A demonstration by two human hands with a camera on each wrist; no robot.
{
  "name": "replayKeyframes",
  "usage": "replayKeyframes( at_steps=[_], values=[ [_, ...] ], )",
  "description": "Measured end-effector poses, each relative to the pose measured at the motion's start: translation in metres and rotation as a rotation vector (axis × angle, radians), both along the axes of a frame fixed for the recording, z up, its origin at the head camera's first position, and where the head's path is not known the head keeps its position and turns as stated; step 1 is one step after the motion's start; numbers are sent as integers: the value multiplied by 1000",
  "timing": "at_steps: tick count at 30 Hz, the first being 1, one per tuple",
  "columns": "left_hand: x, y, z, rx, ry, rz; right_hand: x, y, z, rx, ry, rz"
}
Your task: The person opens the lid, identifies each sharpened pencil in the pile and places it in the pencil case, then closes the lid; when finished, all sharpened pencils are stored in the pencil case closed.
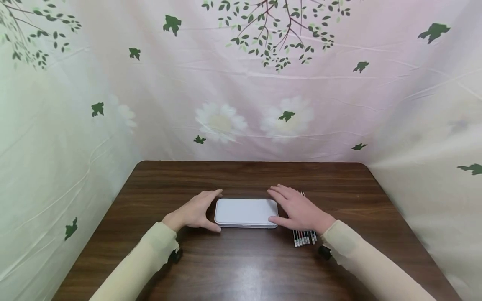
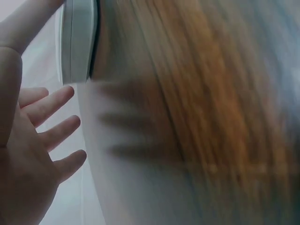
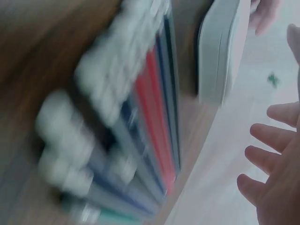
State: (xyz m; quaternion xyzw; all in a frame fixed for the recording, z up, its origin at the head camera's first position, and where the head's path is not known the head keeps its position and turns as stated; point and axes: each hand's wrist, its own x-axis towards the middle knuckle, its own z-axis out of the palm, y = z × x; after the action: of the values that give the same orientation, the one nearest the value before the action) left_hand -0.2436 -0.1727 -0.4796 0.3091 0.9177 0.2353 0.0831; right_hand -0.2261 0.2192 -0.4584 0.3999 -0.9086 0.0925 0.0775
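Observation:
A white flat rectangular case (image 1: 246, 212) with rounded corners lies on the brown wooden table, its lid closed. My left hand (image 1: 196, 210) is at its left end, fingers and thumb spread apart. On the other side my right hand (image 1: 297, 209) hovers with extended fingers, and its thumb overlaps the case's right edge in the head view. Beneath the right hand lies a row of slim pencil-like sticks (image 1: 305, 238) with pale ends, partly hidden by it. In the right wrist view these sticks (image 3: 152, 112) are blurred, with red, dark blue and grey shafts.
The table (image 1: 241, 263) has rounded far corners and dark wood grain. Pale fabric (image 1: 241, 92) printed with leaves and daisies hangs behind it and on both sides. A dark band (image 1: 175, 255) with a small device sits at the left cuff.

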Motion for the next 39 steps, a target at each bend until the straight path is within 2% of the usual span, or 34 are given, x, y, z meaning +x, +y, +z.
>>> replayKeyframes(
  at_steps=[7,11,19,23,28,39],
  values=[
    [1,9,-4,44,-66,18,3,-33,-7,46,-4,70],
    [1,11,-7,50,-63,39,5,-50,-9,52,13,89],
    [1,13,-11,88,-74,52,6,-74,-12,124,4,28],
    [0,13,-13,96,-76,63,7,-81,-12,181,51,11],
    [0,13,-16,64,-37,79,8,-88,-11,234,119,-7],
    [-4,15,-17,1,11,78,3,-106,-4,321,94,-43]
  ],
)
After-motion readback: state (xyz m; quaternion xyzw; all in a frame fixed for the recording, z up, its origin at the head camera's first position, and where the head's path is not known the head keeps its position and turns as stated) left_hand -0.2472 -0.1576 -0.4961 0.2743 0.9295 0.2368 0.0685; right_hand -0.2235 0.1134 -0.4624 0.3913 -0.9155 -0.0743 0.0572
